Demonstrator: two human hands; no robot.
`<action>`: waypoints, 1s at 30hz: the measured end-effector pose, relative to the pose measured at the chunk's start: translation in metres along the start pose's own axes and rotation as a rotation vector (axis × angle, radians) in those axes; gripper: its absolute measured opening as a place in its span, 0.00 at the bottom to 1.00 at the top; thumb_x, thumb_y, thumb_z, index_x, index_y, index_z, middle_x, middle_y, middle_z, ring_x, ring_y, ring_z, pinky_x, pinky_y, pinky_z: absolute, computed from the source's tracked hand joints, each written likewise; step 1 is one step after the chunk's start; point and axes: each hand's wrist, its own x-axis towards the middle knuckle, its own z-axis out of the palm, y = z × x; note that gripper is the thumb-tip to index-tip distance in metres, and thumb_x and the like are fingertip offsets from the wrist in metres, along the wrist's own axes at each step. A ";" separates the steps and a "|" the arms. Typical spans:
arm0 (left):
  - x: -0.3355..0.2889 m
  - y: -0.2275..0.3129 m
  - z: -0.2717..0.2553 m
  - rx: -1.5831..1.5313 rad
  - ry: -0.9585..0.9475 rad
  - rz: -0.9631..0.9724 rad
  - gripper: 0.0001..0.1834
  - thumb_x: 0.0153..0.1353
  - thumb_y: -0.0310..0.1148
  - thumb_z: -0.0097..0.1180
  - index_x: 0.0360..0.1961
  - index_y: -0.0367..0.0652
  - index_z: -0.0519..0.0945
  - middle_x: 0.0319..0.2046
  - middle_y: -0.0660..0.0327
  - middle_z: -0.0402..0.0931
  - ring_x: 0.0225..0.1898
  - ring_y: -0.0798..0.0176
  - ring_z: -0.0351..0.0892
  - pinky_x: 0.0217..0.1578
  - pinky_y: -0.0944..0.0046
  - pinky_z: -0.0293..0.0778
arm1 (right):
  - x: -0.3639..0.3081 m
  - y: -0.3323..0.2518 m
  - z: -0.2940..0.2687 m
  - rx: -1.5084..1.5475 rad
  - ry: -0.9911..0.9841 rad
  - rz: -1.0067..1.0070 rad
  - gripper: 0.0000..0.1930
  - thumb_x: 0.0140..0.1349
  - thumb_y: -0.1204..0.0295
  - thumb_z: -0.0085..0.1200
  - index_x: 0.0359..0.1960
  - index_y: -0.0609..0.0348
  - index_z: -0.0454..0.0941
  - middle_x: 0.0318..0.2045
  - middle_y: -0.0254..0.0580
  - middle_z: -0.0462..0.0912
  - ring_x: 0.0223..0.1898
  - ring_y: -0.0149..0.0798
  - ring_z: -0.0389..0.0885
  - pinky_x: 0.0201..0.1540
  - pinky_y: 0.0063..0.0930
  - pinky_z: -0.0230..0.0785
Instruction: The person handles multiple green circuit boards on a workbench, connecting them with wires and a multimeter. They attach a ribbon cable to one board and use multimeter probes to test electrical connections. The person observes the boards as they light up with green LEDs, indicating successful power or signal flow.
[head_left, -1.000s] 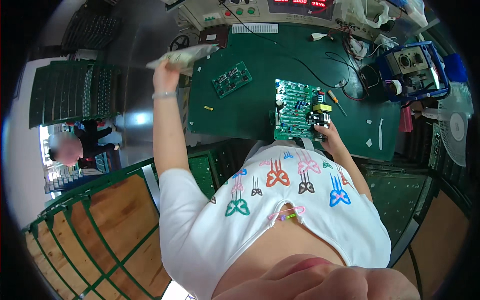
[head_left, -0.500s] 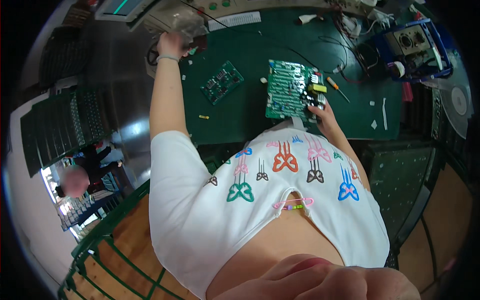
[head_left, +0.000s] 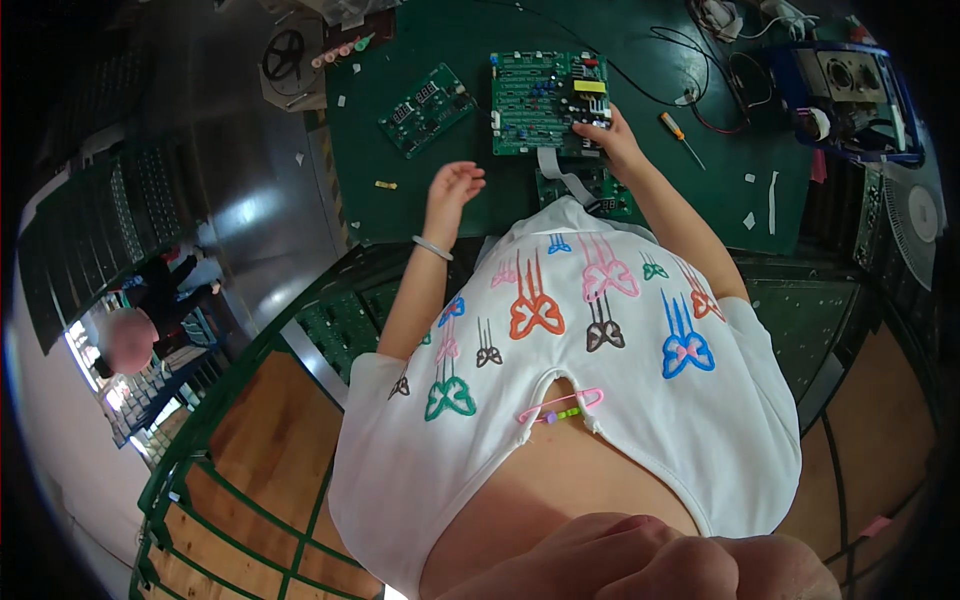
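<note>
A large green circuit board (head_left: 535, 105) stands toward the far middle, its right front corner held by my right hand (head_left: 615, 143), thumb on top. From its near edge a grey ribbon cable (head_left: 562, 175) runs to a smaller board (head_left: 612, 188), partly hidden under the cable and beside my shirt. My left hand (head_left: 457, 186) hovers left of the ribbon cable, touching neither board. Its fingers are curled together; anything small between them cannot be made out. Another green board with digit displays (head_left: 428, 110) lies on the left of the green table (head_left: 400, 220).
An orange screwdriver (head_left: 683, 138) lies right of my right hand, with black wires (head_left: 705, 90) beyond it. At the right stands a blue-framed device (head_left: 850, 95). A small yellow part (head_left: 386, 184) lies at left; a handwheel (head_left: 284, 55) is farther off. Another person (head_left: 165, 300) is far left.
My left hand has come back from the plastic bag at the far left toward my body. The large board has shifted left and away, and the ribbon cable with the smaller board shows more.
</note>
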 end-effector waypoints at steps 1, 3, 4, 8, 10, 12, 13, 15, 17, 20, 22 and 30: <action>-0.005 -0.009 0.008 0.020 -0.009 -0.019 0.12 0.63 0.28 0.45 0.47 0.38 0.71 0.43 0.56 0.74 0.43 0.64 0.75 0.45 0.68 0.71 | 0.005 0.003 -0.002 -0.018 -0.013 -0.002 0.25 0.46 0.79 0.62 0.46 0.57 0.65 0.38 0.37 0.78 0.40 0.33 0.77 0.46 0.31 0.71; -0.011 -0.020 0.019 -0.035 -0.033 -0.038 0.14 0.63 0.27 0.45 0.49 0.38 0.69 0.45 0.55 0.73 0.44 0.64 0.75 0.46 0.68 0.71 | 0.010 0.006 -0.001 -0.031 -0.021 0.012 0.25 0.46 0.78 0.63 0.46 0.57 0.65 0.38 0.37 0.78 0.40 0.33 0.77 0.46 0.30 0.71; -0.012 -0.024 0.024 -0.044 -0.030 -0.027 0.15 0.63 0.27 0.45 0.51 0.38 0.67 0.46 0.55 0.72 0.45 0.63 0.75 0.46 0.68 0.71 | 0.013 0.009 -0.002 -0.044 -0.018 0.014 0.25 0.46 0.78 0.63 0.46 0.57 0.65 0.38 0.37 0.78 0.40 0.33 0.77 0.45 0.30 0.71; -0.009 -0.022 0.042 -0.017 -0.006 -0.004 0.21 0.61 0.27 0.47 0.55 0.39 0.62 0.51 0.55 0.68 0.47 0.63 0.74 0.48 0.66 0.69 | 0.023 0.018 -0.005 -0.082 -0.010 0.018 0.25 0.45 0.76 0.64 0.45 0.58 0.66 0.37 0.36 0.78 0.39 0.33 0.77 0.46 0.30 0.70; -0.005 -0.025 0.046 0.034 0.007 0.003 0.23 0.60 0.27 0.48 0.57 0.40 0.60 0.54 0.54 0.66 0.49 0.62 0.72 0.49 0.65 0.68 | 0.026 0.021 -0.010 -0.138 0.005 0.001 0.26 0.45 0.75 0.64 0.46 0.59 0.66 0.37 0.36 0.79 0.39 0.33 0.78 0.45 0.30 0.70; 0.002 -0.030 0.047 0.095 0.014 0.018 0.26 0.58 0.27 0.50 0.58 0.40 0.59 0.55 0.54 0.63 0.51 0.61 0.70 0.51 0.64 0.66 | 0.027 0.019 -0.013 -0.233 0.043 -0.029 0.27 0.45 0.72 0.65 0.47 0.60 0.67 0.37 0.37 0.79 0.39 0.34 0.78 0.45 0.30 0.70; 0.006 -0.032 0.047 0.131 0.055 0.060 0.27 0.58 0.26 0.51 0.58 0.40 0.58 0.56 0.54 0.62 0.53 0.60 0.68 0.52 0.63 0.65 | 0.028 0.018 -0.014 -0.326 0.069 -0.052 0.26 0.45 0.71 0.65 0.46 0.61 0.68 0.37 0.38 0.79 0.39 0.35 0.78 0.45 0.29 0.69; 0.014 -0.036 0.051 0.199 0.131 0.149 0.30 0.56 0.25 0.53 0.60 0.39 0.57 0.59 0.53 0.59 0.56 0.58 0.64 0.54 0.62 0.63 | 0.027 0.006 -0.011 -0.514 0.126 -0.101 0.25 0.45 0.68 0.65 0.46 0.62 0.71 0.37 0.40 0.79 0.39 0.36 0.78 0.45 0.28 0.69; 0.021 -0.039 0.050 0.227 0.169 0.138 0.33 0.55 0.24 0.53 0.61 0.39 0.55 0.60 0.52 0.57 0.58 0.57 0.60 0.56 0.61 0.61 | 0.022 0.002 -0.013 -0.820 0.222 -0.134 0.24 0.44 0.66 0.65 0.43 0.64 0.74 0.36 0.45 0.78 0.37 0.42 0.78 0.46 0.29 0.68; 0.034 -0.034 0.049 0.190 0.138 0.119 0.37 0.53 0.24 0.55 0.63 0.40 0.53 0.62 0.52 0.55 0.59 0.55 0.58 0.57 0.59 0.59 | 0.019 0.008 -0.024 -1.159 0.358 -0.238 0.26 0.45 0.62 0.64 0.43 0.66 0.74 0.35 0.49 0.77 0.38 0.46 0.77 0.45 0.33 0.69; 0.043 -0.032 0.047 0.162 0.086 0.125 0.38 0.52 0.24 0.55 0.64 0.40 0.53 0.63 0.53 0.54 0.60 0.55 0.57 0.58 0.59 0.58 | 0.013 0.009 -0.027 -1.051 0.332 -0.316 0.24 0.48 0.61 0.62 0.42 0.65 0.75 0.35 0.48 0.77 0.39 0.46 0.76 0.43 0.33 0.69; 0.053 -0.021 0.057 0.209 0.004 0.101 0.35 0.53 0.19 0.53 0.62 0.36 0.56 0.61 0.52 0.56 0.59 0.57 0.60 0.57 0.62 0.60 | -0.039 -0.028 -0.064 -1.261 0.393 -0.688 0.07 0.53 0.73 0.54 0.34 0.57 0.76 0.33 0.44 0.75 0.38 0.48 0.75 0.40 0.38 0.69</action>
